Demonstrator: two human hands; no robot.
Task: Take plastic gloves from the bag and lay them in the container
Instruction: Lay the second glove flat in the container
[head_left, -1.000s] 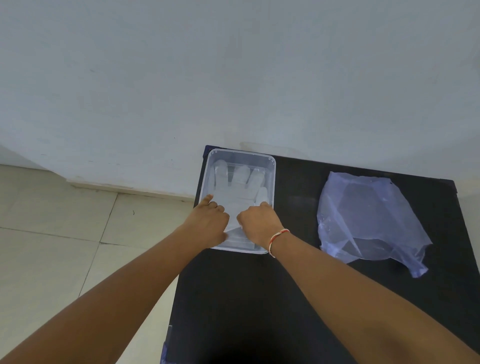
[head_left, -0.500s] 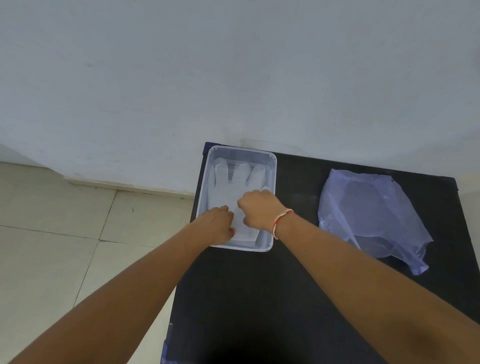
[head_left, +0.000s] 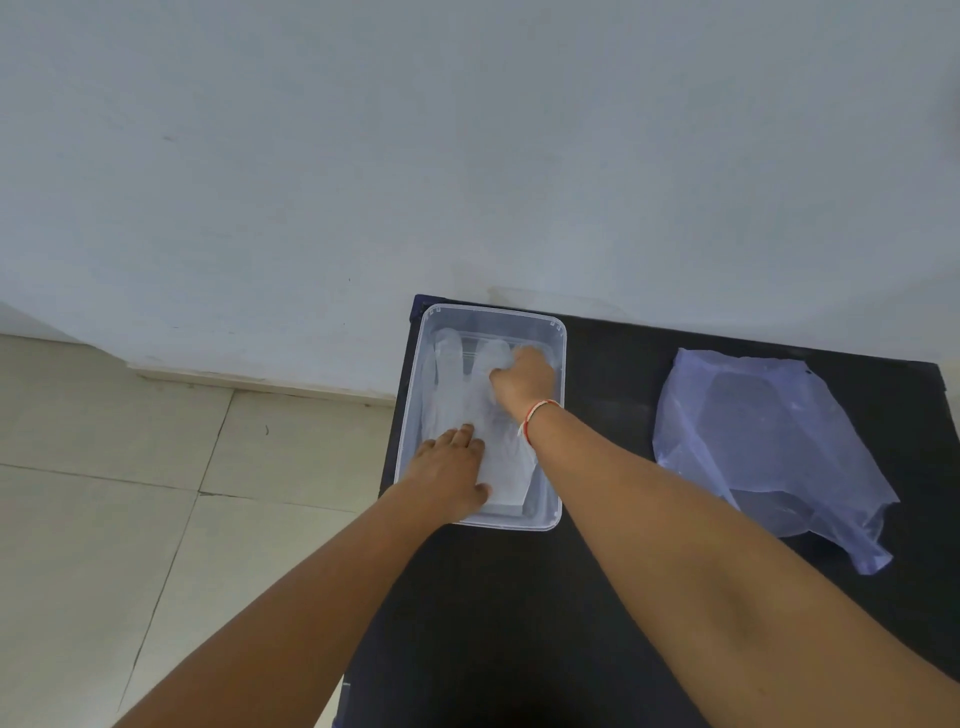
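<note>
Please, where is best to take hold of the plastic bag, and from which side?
Probably pinch the plastic bag at its far edge, coming from above with the right hand: it lies flat and limp on the table, so only a thin edge lifts.

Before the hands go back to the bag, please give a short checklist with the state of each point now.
1. Glove inside container: ok.
2. Glove lying flat: cannot tell; right hand covers its fingers.
3. Left hand pressing the cuff end: ok.
4. Both hands free of the glove: not ok.
5. Bag on the table, in reach: ok.
6. Gloves left in bag: cannot tell.
</note>
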